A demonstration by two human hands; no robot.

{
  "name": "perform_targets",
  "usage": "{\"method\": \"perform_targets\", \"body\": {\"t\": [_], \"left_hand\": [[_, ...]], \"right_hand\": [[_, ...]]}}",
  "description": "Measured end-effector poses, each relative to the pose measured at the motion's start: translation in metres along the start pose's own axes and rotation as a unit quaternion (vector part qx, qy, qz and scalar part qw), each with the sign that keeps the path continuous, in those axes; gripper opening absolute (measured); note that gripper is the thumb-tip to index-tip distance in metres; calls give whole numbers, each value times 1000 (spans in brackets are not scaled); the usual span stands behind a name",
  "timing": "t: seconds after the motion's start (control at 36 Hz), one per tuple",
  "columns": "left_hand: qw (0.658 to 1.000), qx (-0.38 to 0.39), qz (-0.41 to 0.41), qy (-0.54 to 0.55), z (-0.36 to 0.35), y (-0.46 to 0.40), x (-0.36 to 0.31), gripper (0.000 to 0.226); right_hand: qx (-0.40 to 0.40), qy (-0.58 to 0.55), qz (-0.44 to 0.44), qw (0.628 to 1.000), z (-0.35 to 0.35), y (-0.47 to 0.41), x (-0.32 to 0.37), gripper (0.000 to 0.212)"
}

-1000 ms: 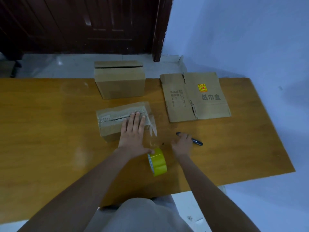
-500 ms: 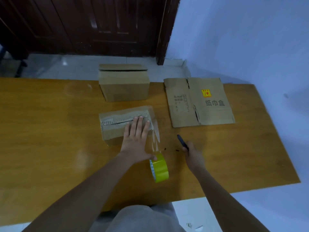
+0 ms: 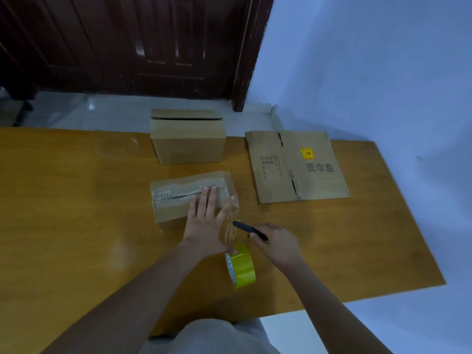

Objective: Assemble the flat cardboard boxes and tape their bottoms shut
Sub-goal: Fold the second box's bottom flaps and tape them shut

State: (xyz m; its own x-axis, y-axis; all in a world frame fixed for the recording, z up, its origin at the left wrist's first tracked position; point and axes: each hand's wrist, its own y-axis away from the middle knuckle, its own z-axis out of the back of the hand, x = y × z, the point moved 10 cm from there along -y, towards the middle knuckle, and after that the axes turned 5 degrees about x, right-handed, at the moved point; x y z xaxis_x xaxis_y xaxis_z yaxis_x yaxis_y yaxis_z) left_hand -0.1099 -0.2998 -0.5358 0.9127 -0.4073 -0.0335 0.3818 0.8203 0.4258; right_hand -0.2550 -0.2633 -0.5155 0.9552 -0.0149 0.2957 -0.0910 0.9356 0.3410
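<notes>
Tape runs taut from the box under my flat left hand to the roll; my right hand grips what looks like a pen, tip just beside the strip.

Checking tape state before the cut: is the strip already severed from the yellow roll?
No: a clear strip of tape runs unbroken from the box under the left hand down to the yellow roll.
</notes>
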Motion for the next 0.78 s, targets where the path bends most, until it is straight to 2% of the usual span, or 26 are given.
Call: {"method": "perform_targets", "body": {"t": [0.31,0.56,0.78], "left_hand": [[1000,-3,0,-1,-1,0,0,129],[1000,14,-3,2,-2,-2,2,131],[1000,18,0,0,-2,-2,2,131]], "right_hand": [[-8,55,-37,998,1,-3,5,29],[-11,5,-187,982,-11,12,-64,24],[32,-7,-249,968,-47,15,-95,20]]}}
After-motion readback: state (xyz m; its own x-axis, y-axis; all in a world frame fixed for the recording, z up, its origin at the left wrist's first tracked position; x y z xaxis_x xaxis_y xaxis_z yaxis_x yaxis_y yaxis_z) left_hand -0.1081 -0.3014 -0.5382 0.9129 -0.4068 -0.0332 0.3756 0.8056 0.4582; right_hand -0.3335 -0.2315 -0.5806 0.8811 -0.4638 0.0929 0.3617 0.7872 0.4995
